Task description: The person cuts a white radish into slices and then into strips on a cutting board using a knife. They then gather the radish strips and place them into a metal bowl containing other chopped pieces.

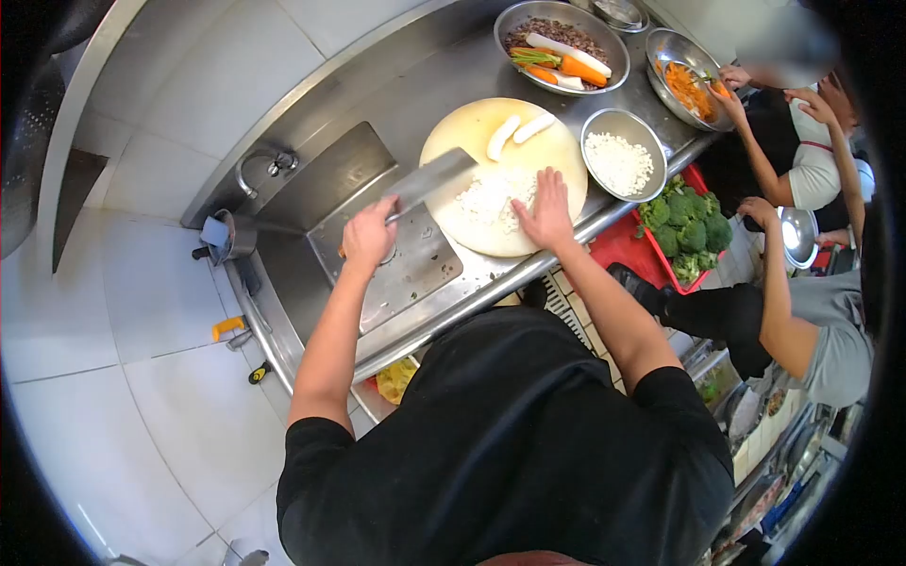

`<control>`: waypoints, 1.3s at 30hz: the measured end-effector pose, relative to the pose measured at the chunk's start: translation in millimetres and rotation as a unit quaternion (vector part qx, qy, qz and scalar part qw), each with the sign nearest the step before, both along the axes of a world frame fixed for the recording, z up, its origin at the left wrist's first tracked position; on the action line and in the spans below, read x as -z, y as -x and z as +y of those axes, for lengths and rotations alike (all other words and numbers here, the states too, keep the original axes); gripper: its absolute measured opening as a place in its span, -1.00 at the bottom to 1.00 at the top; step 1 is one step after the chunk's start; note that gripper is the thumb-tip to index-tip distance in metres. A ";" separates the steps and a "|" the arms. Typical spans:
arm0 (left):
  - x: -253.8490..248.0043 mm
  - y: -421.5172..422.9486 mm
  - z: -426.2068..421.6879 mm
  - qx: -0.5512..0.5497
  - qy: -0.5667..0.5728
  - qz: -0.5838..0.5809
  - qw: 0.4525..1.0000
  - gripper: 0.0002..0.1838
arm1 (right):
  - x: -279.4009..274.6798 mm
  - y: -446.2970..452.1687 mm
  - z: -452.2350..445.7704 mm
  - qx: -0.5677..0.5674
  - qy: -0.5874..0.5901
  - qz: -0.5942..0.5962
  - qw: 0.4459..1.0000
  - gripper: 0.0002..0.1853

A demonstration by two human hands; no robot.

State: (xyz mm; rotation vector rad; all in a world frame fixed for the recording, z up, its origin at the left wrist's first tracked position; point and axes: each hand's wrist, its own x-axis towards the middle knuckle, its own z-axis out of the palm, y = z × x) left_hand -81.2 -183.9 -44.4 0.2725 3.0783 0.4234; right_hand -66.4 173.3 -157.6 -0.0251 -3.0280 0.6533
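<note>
My left hand (369, 232) is wrapped around the handle of a cleaver (432, 181). Its broad blade reaches over the left side of a round cutting board (448, 132). A heap of diced white vegetable (489, 200), which looks like radish, covers the middle of the board. Flat beside that heap lies my right hand (547, 217), fingers stretched and touching the pieces at the right. Two peeled white lengths (503, 139) rest uncut at the board's far side. Just right of the board stands a metal bowl (623, 119) holding more white dice (618, 165).
Left of the board is a sink (326, 174) with a faucet (257, 172). Behind stands a bowl (502, 40) with carrots and white roots. Broccoli (687, 226) fills a red crate (618, 247) below the counter. At the right, co-workers' hands work over a bowl (668, 42) of cut carrot.
</note>
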 end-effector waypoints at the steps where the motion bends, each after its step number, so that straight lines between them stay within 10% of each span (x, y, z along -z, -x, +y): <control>1: 11.4 2.1 -1.8 -0.013 -0.009 -0.012 1.000 -0.49 | -2.7 -6.2 -10.5 -0.003 0.010 -0.005 1.000 0.09; 12: 17.2 -32.5 64.8 0.045 -0.080 -0.163 0.982 -0.69 | -22.8 -26.0 -18.8 -0.072 0.029 -0.026 0.997 0.66; 15: 40.5 -14.3 21.3 -0.061 -0.275 -0.227 0.932 -0.73 | -29.5 -19.3 -16.1 -0.078 -0.036 -0.053 0.995 0.63; 19: 52.0 -17.7 -20.0 -0.199 -0.424 -0.410 0.783 -0.75 | -25.8 3.3 -5.4 -0.069 -0.049 -0.068 0.994 0.59; 39: 81.5 -81.0 169.8 -0.210 -0.574 -0.423 0.669 -0.81 | -17.1 -5.5 -64.7 0.107 0.242 0.118 0.957 -0.27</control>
